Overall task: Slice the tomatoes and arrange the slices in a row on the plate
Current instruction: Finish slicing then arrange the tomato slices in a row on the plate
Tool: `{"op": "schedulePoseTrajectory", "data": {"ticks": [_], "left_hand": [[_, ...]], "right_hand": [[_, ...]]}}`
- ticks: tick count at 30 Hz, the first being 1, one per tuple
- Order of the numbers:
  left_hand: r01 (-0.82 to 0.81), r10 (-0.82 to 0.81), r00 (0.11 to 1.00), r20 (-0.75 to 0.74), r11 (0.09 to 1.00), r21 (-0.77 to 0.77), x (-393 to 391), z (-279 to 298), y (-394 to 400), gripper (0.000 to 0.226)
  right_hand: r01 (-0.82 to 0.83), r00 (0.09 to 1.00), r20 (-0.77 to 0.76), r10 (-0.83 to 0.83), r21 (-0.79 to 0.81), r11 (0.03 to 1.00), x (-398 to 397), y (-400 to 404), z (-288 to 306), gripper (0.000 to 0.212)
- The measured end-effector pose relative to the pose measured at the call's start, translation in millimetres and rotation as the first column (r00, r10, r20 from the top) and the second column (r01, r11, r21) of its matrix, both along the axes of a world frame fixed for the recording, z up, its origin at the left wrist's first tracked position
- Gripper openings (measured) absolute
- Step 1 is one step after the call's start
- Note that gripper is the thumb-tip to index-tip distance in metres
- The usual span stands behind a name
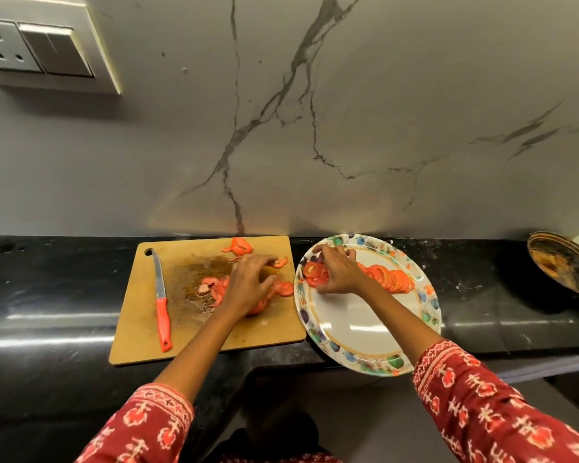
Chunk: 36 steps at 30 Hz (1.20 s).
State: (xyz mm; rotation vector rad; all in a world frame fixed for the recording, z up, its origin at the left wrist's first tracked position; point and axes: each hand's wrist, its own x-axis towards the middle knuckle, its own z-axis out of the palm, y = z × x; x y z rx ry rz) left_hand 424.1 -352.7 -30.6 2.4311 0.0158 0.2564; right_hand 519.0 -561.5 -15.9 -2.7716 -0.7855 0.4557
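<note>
While the left hand (248, 282) is curling over tomato slices (214, 289) on the cutting board (141, 315), the right hand (338, 272) is pinching a slice (315, 274) on the floral plate (355, 329).

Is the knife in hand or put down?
Put down: the knife lies flat on the cutting board, left of both hands.

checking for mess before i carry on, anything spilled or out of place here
Mostly tidy. Wet juice and seeds stain the middle of the cutting board, and stray tomato scraps lie at its far edge. The knife lies flat on the board.
</note>
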Motion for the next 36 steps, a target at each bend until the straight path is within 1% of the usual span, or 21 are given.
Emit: {"op": "schedulePoseTrajectory", "data": {"ticks": [2, 4, 6, 7, 9, 11, 12, 15, 19, 28, 31, 36], "left_hand": [[0.096, -0.096, 0.995, -0.025, 0.995, 0.007, 14.6, 4.4, -23.2, 0.038], [0.144, -0.137, 0.988, -0.068, 0.984, 0.104, 24.6, 6.0, -42.3, 0.037], [0.145, -0.125, 0.986, -0.107, 0.969, 0.200, 30.2, 5.4, -54.5, 0.037], [0.134, -0.111, 0.987, -0.114, 0.966, 0.220, 31.6, 3.6, -58.2, 0.037], [0.107, -0.083, 0.991, -0.109, 0.967, 0.233, 31.7, -0.1, -62.0, 0.039], [0.090, -0.066, 0.992, -0.112, 0.969, 0.230, 32.7, -3.9, -63.1, 0.041], [0.088, -0.063, 0.991, -0.117, 0.969, 0.230, 33.7, -5.6, -63.3, 0.042], [0.094, -0.065, 0.990, -0.123, 0.965, 0.246, 35.9, -8.9, -63.2, 0.045], [0.079, -0.056, 0.993, -0.102, 0.968, 0.238, 36.9, -13.8, -62.4, 0.046], [0.034, -0.017, 0.997, -0.070, 0.968, 0.247, 34.7, -17.7, -66.8, 0.049], [0.019, -0.005, 0.998, -0.065, 0.974, 0.227, 34.9, -17.2, -68.0, 0.047], [0.021, -0.009, 0.998, -0.062, 0.978, 0.206, 33.4, -18.7, -71.5, 0.047]], "right_hand": [[-0.028, 1.000, -0.013, 0.028, 0.022, 0.999, 1.3, -1.3, 0.7, 0.078], [-0.043, 0.999, -0.032, 0.044, 0.027, 0.999, 3.4, -3.1, 2.6, 0.082], [-0.034, 0.998, -0.057, 0.036, 0.041, 0.999, 7.3, -6.6, 3.9, 0.086], [-0.027, 0.997, -0.077, 0.031, 0.052, 0.998, 9.7, -8.7, 4.3, 0.089], [-0.041, 0.992, -0.121, 0.046, 0.039, 0.998, 11.9, -13.2, 4.5, 0.099], [-0.068, 0.990, -0.126, 0.066, -0.009, 0.998, 13.4, -19.9, 2.2, 0.104], [-0.058, 0.992, -0.115, 0.056, -0.007, 0.998, 14.4, -24.7, 0.9, 0.104], [0.010, 0.995, -0.096, -0.002, 0.077, 0.997, 16.2, -37.4, -0.1, 0.101], [0.039, 0.997, -0.073, -0.028, 0.153, 0.987, 14.3, -45.8, -5.8, 0.095], [-0.024, 0.997, -0.071, 0.037, 0.171, 0.985, 16.7, -34.0, -13.0, 0.091], [-0.011, 0.995, -0.098, 0.028, 0.171, 0.985, 18.3, -32.8, -12.7, 0.090], [0.012, 0.995, -0.097, 0.013, 0.246, 0.969, 14.8, -37.6, -11.4, 0.089]]}}
